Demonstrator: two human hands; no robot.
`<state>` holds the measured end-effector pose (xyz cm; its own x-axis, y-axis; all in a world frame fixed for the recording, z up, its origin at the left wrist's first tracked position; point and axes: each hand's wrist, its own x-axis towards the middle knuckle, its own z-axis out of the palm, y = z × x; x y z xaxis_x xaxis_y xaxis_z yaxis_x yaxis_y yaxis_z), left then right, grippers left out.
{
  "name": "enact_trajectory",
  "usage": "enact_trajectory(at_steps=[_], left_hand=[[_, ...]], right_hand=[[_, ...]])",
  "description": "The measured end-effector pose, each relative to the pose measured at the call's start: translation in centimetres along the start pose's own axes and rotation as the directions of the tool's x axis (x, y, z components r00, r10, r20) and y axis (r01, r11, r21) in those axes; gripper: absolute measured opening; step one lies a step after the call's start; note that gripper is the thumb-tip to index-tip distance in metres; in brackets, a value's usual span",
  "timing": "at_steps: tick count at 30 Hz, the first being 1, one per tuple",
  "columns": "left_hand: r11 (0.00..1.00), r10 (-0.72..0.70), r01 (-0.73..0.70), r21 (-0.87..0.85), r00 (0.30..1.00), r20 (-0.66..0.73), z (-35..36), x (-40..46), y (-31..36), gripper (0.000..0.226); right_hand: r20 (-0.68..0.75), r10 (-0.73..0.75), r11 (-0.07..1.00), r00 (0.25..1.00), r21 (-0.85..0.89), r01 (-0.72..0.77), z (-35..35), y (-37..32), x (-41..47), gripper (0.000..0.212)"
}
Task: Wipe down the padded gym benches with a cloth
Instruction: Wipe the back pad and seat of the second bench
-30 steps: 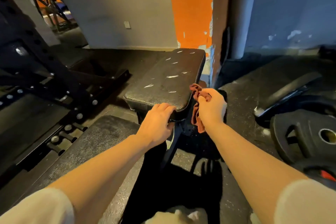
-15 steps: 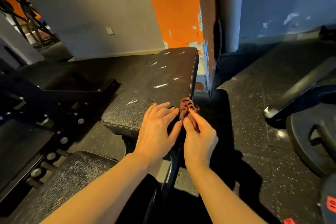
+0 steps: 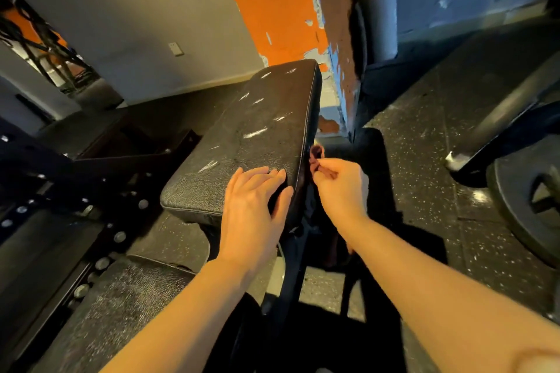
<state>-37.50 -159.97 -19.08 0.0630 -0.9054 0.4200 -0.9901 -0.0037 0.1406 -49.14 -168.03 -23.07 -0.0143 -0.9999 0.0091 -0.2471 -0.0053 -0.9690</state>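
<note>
Head view: left hand (image 3: 254, 206) flat on bench pad (image 3: 257, 136); right hand (image 3: 339, 188) pinches cloth (image 3: 316, 157).

The black padded bench pad (image 3: 251, 142) stretches ahead from under the flat left hand (image 3: 254, 209). Just right of that hand, off the pad's right edge, the right hand (image 3: 341, 188) pinches the reddish-brown bunched cloth (image 3: 316, 157). Well right of this grip lies 1 black round weight plate (image 3: 527, 206) on the speckled rubber floor (image 3: 424, 160).

Dim gym, warm light, wide-angle bend.
Glare streaks on the surface (image 3: 257, 136); deep shadow at 6 o'clock; edges curve.
</note>
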Motion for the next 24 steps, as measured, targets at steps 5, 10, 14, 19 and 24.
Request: enact_trajectory(at_steps=[5, 10, 14, 19, 24], left_hand=[[0.997, 0.039, -0.041, 0.062, 0.999, 0.028, -0.9, 3.4, -0.7, 0.025], [1.000, 0.026, -0.025, 0.015, 0.999, -0.035, 0.9, 4.8, -0.1, 0.030], [1.000, -0.001, 0.000, -0.008, 0.995, -0.101, 1.3, 4.1, 0.2, 0.031], [0.999, -0.034, 0.031, -0.030, 0.993, -0.111, 1.8, 4.0, 0.5, 0.029], [0.999, 0.007, -0.012, -0.036, 0.990, -0.139, 1.9, 3.6, 0.6, 0.025]], right_hand=[[0.061, -0.314, 0.949, 0.947, -0.004, 0.315, -1.0, 0.7, -2.7, 0.020], [0.019, -0.255, 0.967, 0.967, -0.023, 0.255, -0.1, 0.8, 1.3, 0.023], [0.027, -0.226, 0.973, 0.974, -0.040, 0.227, 0.4, 0.4, 3.1, 0.019], [0.042, -0.345, 0.938, 0.937, 0.008, 0.345, -0.3, 1.7, -0.7, 0.022], [-0.059, -0.201, 0.979, 0.978, -0.039, 0.199, 1.4, 0.7, 3.7, 0.040]])
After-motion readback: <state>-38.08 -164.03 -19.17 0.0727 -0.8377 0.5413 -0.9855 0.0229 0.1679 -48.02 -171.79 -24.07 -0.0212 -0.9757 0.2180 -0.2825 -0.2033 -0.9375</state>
